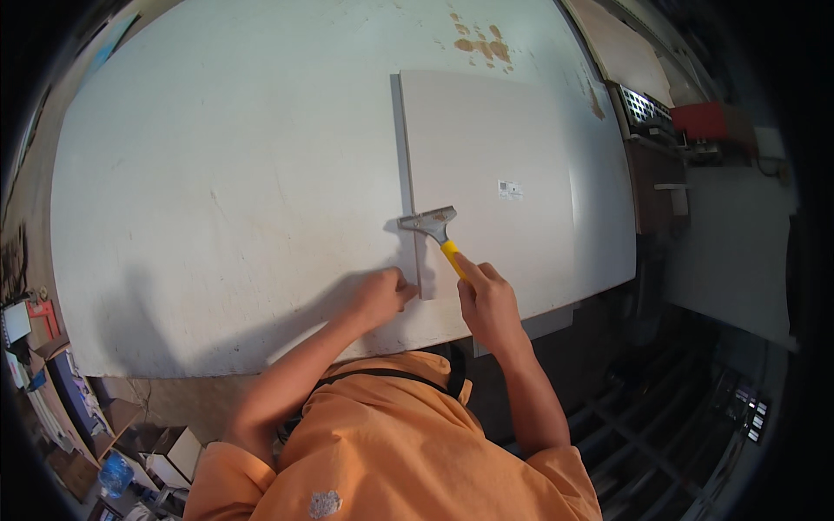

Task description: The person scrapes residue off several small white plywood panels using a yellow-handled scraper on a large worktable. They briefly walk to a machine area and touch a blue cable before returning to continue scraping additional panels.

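My right hand is wrapped round the yellow handle of a wide-bladed scraper. Its metal head, with brownish marks on it, lies across the left edge of a flat white panel. Near the panel's close left corner is my left hand, fingers curled in and fingertips at the edge. Whether anything sits between those fingers is hidden. A small printed label is stuck on the panel's face.
Beneath the panel spreads a large whitish table with brown stains at its far side. Boxes and clutter stand on the lower left. To the right are a red box and a dark cabinet; dark slats lie below.
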The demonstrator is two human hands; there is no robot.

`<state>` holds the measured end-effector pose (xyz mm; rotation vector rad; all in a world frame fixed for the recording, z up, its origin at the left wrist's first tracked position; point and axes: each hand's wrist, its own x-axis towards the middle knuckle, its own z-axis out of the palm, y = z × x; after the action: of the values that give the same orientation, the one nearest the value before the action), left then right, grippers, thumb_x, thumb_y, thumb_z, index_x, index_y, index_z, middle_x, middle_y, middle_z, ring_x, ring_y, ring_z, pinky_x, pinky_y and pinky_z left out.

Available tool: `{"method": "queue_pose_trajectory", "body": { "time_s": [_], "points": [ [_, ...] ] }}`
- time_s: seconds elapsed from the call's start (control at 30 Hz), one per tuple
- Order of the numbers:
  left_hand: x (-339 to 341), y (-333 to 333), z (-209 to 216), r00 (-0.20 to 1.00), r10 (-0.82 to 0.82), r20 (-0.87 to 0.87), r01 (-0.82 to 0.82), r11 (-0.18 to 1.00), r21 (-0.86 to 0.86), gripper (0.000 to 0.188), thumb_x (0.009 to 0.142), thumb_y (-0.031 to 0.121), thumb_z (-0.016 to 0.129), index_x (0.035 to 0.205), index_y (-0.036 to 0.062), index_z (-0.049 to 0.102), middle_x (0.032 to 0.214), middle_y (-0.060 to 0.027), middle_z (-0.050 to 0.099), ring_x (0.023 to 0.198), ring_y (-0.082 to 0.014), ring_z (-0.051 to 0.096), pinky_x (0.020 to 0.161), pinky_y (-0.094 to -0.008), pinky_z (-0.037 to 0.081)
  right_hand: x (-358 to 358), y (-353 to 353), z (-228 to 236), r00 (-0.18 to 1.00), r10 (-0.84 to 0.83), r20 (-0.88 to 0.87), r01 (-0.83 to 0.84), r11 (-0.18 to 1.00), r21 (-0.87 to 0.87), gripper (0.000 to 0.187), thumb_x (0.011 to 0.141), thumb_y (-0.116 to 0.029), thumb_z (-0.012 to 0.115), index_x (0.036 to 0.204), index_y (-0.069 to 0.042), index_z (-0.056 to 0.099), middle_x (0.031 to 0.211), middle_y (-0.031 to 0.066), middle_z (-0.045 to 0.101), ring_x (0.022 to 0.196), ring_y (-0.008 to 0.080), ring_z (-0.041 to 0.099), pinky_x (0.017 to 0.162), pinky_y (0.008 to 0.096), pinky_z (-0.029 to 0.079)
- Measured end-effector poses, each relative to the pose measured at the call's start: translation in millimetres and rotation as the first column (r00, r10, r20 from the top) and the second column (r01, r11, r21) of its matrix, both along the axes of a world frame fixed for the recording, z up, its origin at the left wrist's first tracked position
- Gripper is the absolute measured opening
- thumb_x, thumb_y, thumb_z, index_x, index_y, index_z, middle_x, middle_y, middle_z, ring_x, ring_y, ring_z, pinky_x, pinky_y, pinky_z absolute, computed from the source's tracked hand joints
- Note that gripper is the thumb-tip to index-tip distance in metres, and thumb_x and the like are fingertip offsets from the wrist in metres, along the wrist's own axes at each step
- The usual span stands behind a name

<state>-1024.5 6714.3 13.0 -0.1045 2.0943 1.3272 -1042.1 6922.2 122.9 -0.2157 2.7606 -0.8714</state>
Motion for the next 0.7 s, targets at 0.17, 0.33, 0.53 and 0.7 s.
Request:
{"method": "queue_pose_trajectory", "body": {
  "time_s": [0.17, 0.33, 0.53, 0.7],
  "points": [
    [-11, 11, 1, 0.997, -0.063, -0.053, 0.064, 0.998, 0.005, 0.037, 0.097, 0.031, 0.069, 0.081, -0.0025, 0.065, 0.069, -0.0136, 0.070, 0.061, -0.0214, 0.070, 0.061, -0.0372, 0.055, -96, -28, -21, 0.993, -0.048, -0.105, 0.051, 0.998, 0.025, 0.039, 0.092, -0.003, 0.060, 0.131, -0.003, 0.066, 0.089, 0.0224, 0.066, 0.078, 0.0407, 0.066, 0.072, 0.0473, 0.054],
    [-28, 9, 7, 0.988, -0.129, 0.079, 0.129, 0.992, 0.009, 0.043, 0.098, 0.036, 0.065, 0.078, -0.0019, 0.066, 0.065, -0.0135, 0.068, 0.058, -0.0218, 0.070, 0.062, -0.0387, 0.055, -221, -58, -39, 0.984, -0.092, -0.154, 0.101, 0.994, 0.046, 0.037, 0.094, -0.011, 0.056, 0.129, -0.008, 0.068, 0.098, 0.0255, 0.070, 0.090, 0.0446, 0.068, 0.081, 0.0508, 0.055],
    [-35, 9, 8, 0.969, -0.178, 0.173, 0.178, 0.984, 0.016, 0.044, 0.097, 0.039, 0.066, 0.081, -0.0014, 0.070, 0.063, -0.0131, 0.068, 0.059, -0.0227, 0.070, 0.064, -0.0391, 0.055, -307, -77, -27, 0.972, -0.174, -0.161, 0.174, 0.985, -0.013, 0.038, 0.097, -0.017, 0.056, 0.134, -0.009, 0.064, 0.105, 0.0246, 0.072, 0.096, 0.0431, 0.069, 0.087, 0.0498, 0.055],
    [-29, 12, 6, 0.987, -0.106, 0.119, 0.108, 0.994, -0.010, 0.041, 0.097, 0.033, 0.067, 0.077, -0.0022, 0.070, 0.061, -0.0140, 0.067, 0.057, -0.0250, 0.070, 0.061, -0.0391, 0.054, -232, 10, -5, 0.974, -0.177, -0.143, 0.155, 0.976, -0.155, 0.045, 0.095, -0.020, 0.072, 0.132, 0.001, 0.060, 0.099, 0.0211, 0.072, 0.083, 0.0310, 0.068, 0.077, 0.0392, 0.053]
  ]
}}
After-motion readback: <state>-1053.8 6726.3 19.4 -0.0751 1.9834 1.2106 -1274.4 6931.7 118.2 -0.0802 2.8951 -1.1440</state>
